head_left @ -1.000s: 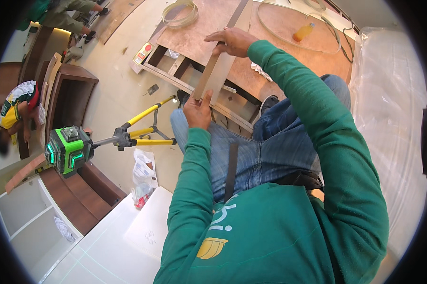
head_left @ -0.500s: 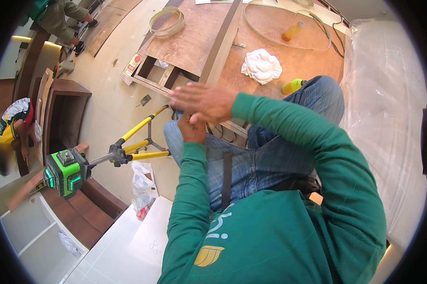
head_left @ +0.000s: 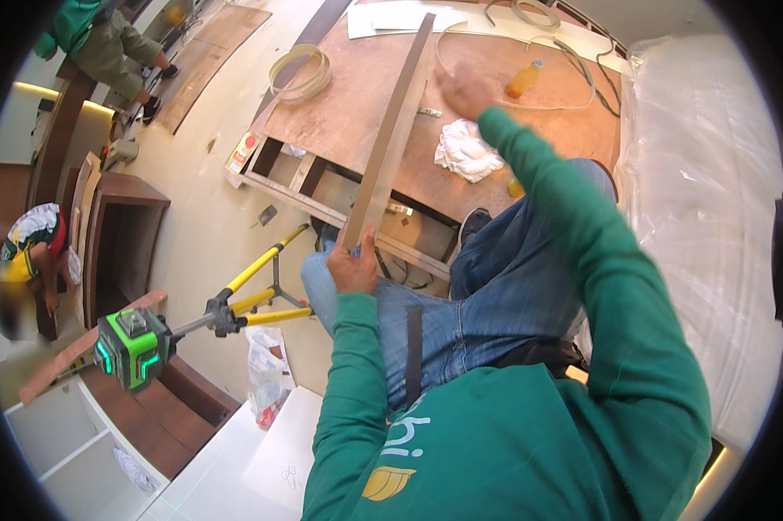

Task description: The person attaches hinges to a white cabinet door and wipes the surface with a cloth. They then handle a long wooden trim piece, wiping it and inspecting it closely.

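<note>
A long, narrow brown board point(head_left: 390, 143) stretches away from my lap across the wooden work surface. My left hand point(head_left: 354, 267) is closed round its near end, with the thumb on the right side. Out past the board's right edge, my right hand point(head_left: 465, 91) is raised over the work surface and smeared by motion, so its fingers do not show clearly. Just below it lies a crumpled white cloth point(head_left: 470, 150). A bottle of orange liquid point(head_left: 523, 80) stands or lies to its right; I cannot tell which.
At left, a yellow tripod point(head_left: 257, 273) carries a green laser level point(head_left: 134, 346). A coil of edging strip point(head_left: 300, 74) rests on the panel point(head_left: 339, 82). Plastic-wrapped sheeting point(head_left: 695, 217) lines the right side. Two other people are at far left, near a brown cabinet point(head_left: 127, 234).
My right hand has swept from beside my left hand, up and right over the work surface. The left hand stays at the board's near end. The view has shifted slightly.
</note>
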The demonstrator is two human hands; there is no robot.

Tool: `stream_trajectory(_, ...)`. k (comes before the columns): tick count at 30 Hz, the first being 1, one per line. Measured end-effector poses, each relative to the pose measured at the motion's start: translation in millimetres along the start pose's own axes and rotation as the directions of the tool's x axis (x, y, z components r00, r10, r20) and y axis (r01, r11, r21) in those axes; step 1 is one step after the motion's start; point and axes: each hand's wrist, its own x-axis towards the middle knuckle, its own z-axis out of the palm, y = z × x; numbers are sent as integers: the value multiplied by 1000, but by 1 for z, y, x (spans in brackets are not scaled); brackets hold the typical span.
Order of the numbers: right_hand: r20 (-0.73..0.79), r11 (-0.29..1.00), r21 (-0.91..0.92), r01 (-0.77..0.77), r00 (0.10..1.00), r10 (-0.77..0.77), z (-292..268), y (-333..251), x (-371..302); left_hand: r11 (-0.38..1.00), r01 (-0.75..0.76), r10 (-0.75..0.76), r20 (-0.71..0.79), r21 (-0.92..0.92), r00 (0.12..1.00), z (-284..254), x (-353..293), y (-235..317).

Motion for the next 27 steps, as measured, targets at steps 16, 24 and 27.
stream_trajectory(16, 16, 791, 571, -221, 966, 259, 49, -51, 17, 997, 45, -60, 278, 60, 959, 7, 9, 7)
stream_trajectory(24, -321, 847, 531, -33, 917, 237, 42, -22, 81, 999, -10, -8, 344, 52, 939, 12, 12, 2)
stream_trajectory(27, -290, 841, 533, 97, 954, 74, 81, -25, 21, 998, 2, -21, 316, 60, 948, 11, 11, 6)
